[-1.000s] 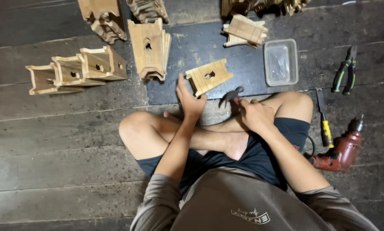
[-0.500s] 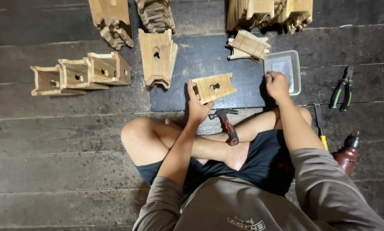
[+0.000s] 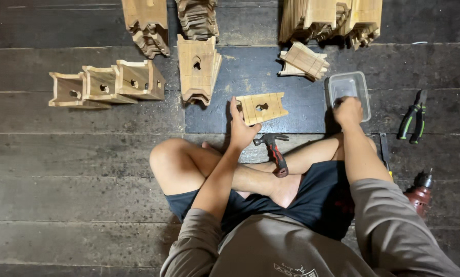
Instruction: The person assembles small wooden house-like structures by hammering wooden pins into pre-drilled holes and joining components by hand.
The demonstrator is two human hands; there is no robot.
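Note:
I sit cross-legged on a dark plank floor. My left hand (image 3: 240,128) grips the left edge of a small wooden box piece (image 3: 263,106) with a keyhole cut, which rests on a dark mat (image 3: 296,107). My right hand (image 3: 348,110) reaches into a clear plastic tub (image 3: 349,84), fingers curled at its near edge; what they hold is hidden. A hammer (image 3: 274,151) with a red and black handle lies across my shin, between both hands.
Three joined wooden boxes (image 3: 107,84) stand at left. One more box (image 3: 198,69) and stacks of cut wood (image 3: 332,18) lie at the back. Green-handled pliers (image 3: 413,122) and a red drill (image 3: 419,195) sit at right.
My right hand let go of the hammer, which now lies on my leg, and moved up right into the plastic tub. My left hand stayed on the wooden piece.

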